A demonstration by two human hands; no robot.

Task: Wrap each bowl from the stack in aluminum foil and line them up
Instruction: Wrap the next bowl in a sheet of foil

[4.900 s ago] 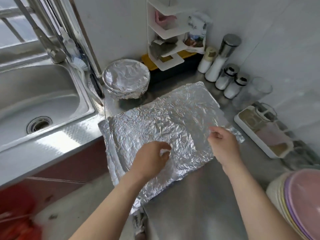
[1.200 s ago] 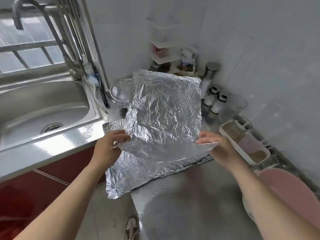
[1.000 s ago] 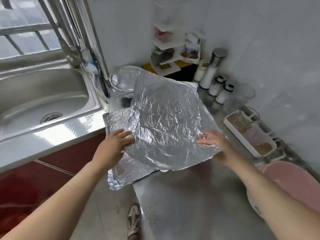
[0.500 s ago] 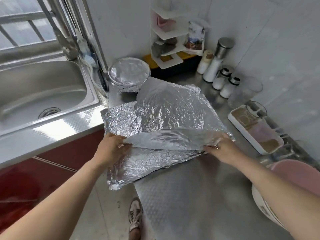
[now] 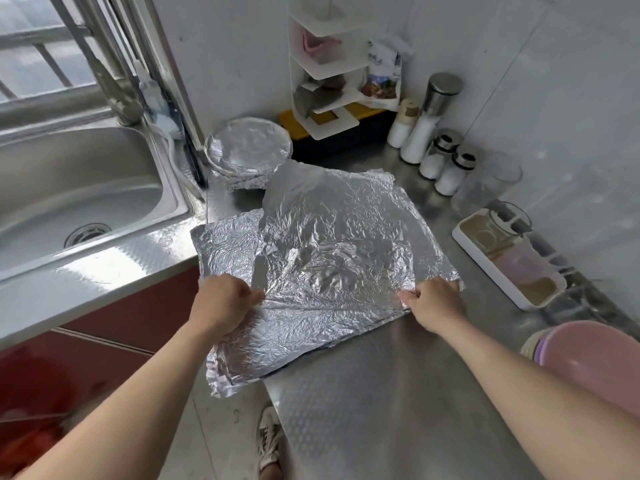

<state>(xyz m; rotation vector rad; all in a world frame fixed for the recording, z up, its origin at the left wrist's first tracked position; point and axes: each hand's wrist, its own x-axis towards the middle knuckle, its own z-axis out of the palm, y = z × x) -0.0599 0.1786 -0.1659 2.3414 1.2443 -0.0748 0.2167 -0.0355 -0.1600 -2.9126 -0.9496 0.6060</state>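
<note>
Steel tabletop [image 5: 363, 410] with an embossed pattern is shown in a narrow kitchen corner, and a sink [image 5: 69, 188] is set into it well to the left of the left hand [image 5: 225, 303].

The near-left corner of the top foil sheet [image 5: 332, 244] is pinched by that hand, with the fingers curled over the edge. The near-right corner is pinched in the same way by the right hand [image 5: 433, 303]. Between the two hands the near edge is drawn fairly straight and appears slightly lifted. The rest of the sheet lies crumpled on the foil pile [image 5: 277, 344] directly beneath both hands. Below the left hand, a corner of that pile hangs past the tabletop's edge.

Beyond the left hand, against the wall, the wrapped bowls [image 5: 247, 150] are seen, apparently set one on another. The far-left corner of the held sheet is close to them. Nearer than the right hand and off to its right, the stack of bowls [image 5: 585, 362] still to be wrapped is partly cut off by the frame.

Several risks can be judged from this:
- **Tearing:** the thin, creased sheet could be torn at either pinched corner if it is pulled apart too hard.
- **Extra sheets:** a second sheet could be caught up with the first, since the layers lie crumpled together.
- **Sliding pile:** the overhanging pile could be dragged off the edge to the floor if the sheet is drawn toward the body.
- **Disturbed wrapping:** the finished wrapping could be brushed and loosened if the far corner is swung across it.
</note>
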